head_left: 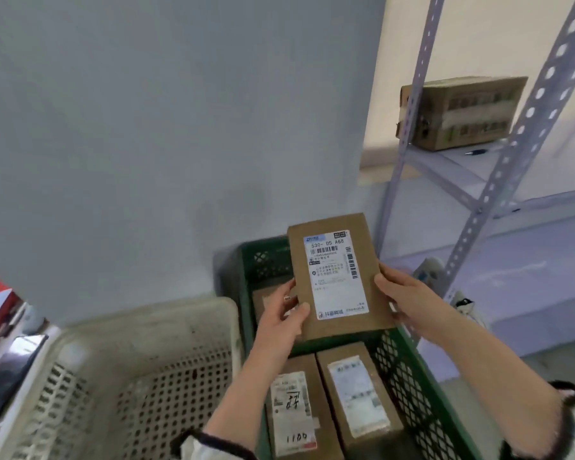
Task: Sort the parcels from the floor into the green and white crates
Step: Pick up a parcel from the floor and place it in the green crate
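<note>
Partway: parcels (pixel 359 393) already in the green crate (pixel 412 376), none seen in the white crate (pixel 146 322), another parcel (pixel 336 277) gripped between left hand (pixel 279 315) and right hand (pixel 409 300).

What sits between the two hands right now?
The labelled cardboard parcel, held by left hand and right hand above the green crate; head view.

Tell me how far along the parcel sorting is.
Done: a handwritten-marked parcel and a second parcel lie in the green crate; the white crate shows none. In hand: left hand and right hand hold a labelled parcel over it. Left: floor parcels out of view.
</note>
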Motion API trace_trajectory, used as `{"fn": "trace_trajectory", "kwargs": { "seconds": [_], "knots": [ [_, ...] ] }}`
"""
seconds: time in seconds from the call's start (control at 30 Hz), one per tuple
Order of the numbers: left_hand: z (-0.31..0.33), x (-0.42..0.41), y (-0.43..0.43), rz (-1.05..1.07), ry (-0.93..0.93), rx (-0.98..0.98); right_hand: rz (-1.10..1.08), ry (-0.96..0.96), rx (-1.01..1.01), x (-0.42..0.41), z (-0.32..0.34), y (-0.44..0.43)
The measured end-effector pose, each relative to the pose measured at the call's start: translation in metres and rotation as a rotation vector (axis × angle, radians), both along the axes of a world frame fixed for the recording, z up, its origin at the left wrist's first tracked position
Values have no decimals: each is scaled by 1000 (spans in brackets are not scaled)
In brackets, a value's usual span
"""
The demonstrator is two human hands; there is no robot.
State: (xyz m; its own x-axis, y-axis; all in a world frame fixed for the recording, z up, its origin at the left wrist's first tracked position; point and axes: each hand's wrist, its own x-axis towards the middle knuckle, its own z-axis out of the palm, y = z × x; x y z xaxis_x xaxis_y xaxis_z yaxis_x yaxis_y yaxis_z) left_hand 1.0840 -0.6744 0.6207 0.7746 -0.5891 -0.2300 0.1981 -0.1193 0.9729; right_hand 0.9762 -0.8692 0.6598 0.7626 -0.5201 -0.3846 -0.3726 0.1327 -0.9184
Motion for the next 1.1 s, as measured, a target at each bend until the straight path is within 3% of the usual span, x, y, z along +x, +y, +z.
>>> {"fn": "trace_trajectory", "kwargs": {
  "seconds": [0.2, 0.47, 0.73, 1.1],
  "knots": [
    [-51, 48, -85, -23, -26, 189, 65, 97, -6, 49, -59, -93],
    [-117, 77, -117, 23, 46, 405, 208, 163, 29, 83, -128, -126],
    [-152, 83, -121, -65, -63, 685, 490, 415, -648, 107, -145, -119],
    [-174, 92, -121, -161, -346, 931, 787, 621, -802, 135, -176, -99]
  ]
}}
